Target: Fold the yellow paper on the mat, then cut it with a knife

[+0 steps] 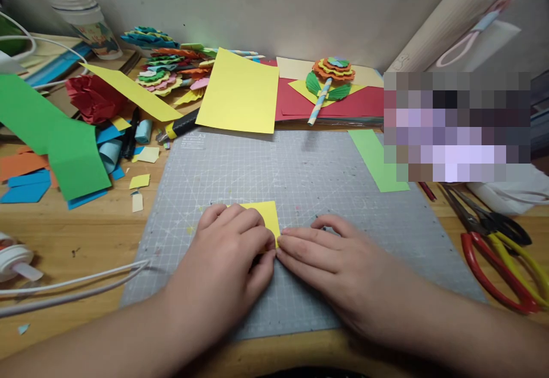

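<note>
Desk (100, 229), wooden: extending beyond the cutting mat (300, 166) on its left, right and near sides.

Cutting mat, grey, gridded: lying flat; open grid is running from the hands to its far edge, leaving room forward and to either side.

Left hand (234, 252): resting over the mat's near half, fingers curling above a small yellow paper (269, 215), thumb and index tips nearly meeting at its right edge; the palm side is hiding, so whether it is gripping cannot be told.

Right hand (332, 258): lying on the mat right of that paper, most fingers extending nearly straight, tips reaching its right edge; any grip is likewise hiding.

Green paper (72, 146), bent: sitting left of the mat, beyond its edge.

Large yellow sheet (242, 95): standing out at the mat's far edge, its lower edge slightly overlapping.

Scissors (469, 255), red-handled: lying just beside the mat's right edge.

Paper flower (332, 71): resting beyond the mat's far edge.

Light green strip (380, 160): occupying the mat's far right corner.

Small yellow paper: lying on the mat's near half, partly under the left hand, its far edge showing.
</note>
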The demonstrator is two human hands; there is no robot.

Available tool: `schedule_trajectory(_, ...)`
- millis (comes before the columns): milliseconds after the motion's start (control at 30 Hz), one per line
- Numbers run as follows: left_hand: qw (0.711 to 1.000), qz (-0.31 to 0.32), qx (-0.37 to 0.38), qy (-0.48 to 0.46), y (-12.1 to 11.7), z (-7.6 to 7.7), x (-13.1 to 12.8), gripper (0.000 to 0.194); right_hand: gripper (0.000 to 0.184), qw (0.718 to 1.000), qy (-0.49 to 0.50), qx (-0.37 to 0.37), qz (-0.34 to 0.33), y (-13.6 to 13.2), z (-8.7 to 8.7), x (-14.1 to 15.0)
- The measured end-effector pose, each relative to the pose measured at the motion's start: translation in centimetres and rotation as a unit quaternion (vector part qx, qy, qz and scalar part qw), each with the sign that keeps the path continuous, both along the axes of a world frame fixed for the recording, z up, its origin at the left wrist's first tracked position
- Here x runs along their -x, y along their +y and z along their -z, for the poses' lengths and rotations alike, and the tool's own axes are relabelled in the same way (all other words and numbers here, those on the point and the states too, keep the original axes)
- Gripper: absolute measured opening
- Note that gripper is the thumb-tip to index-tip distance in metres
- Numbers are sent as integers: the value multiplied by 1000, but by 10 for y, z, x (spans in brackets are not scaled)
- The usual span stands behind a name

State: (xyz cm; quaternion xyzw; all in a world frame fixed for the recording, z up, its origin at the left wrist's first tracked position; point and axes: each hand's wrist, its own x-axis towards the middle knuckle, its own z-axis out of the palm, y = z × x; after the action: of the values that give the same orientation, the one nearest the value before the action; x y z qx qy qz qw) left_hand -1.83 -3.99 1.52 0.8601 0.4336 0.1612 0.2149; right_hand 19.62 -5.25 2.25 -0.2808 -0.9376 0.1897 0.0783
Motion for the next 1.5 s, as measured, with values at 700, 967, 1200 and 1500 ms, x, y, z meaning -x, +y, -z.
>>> schedule_trajectory(700,995,-75,53,42,7,-5,-4,14,43,999,21,-31,4,1,2,-3)
schedule_trajectory(967,995,-68,58,40,7,-4,-1,15,41,996,-9,-90,10,-8,4,1)
schedule_trajectory(1200,997,-42,50,36,6,-7,4,14,40,995,-18,-90,30,-12,5,3)
schedule_trajectory(1500,997,-45,44,37,5,-3,2,10,38,996,-6,-84,38,-8,8,6)
